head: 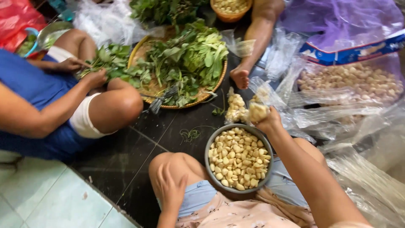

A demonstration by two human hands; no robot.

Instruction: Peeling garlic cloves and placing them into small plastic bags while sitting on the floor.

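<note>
My right hand (267,120) is stretched out past a grey bowl (209,145) of peeled garlic cloves that rests between my knees. It grips a small clear bag of garlic cloves (257,111). Another filled small bag (235,108) lies on the dark floor just left of it. My left hand (171,185) lies flat on my left knee, holding nothing.
A person in blue sits at the left, hands (95,77) sorting leafy greens. A round woven tray (147,89) heaped with greens lies ahead. Another person's foot (240,77) rests beyond it. A large bag of garlic (354,82) and loose plastic bags fill the right. An orange bowl (230,17) stands far back.
</note>
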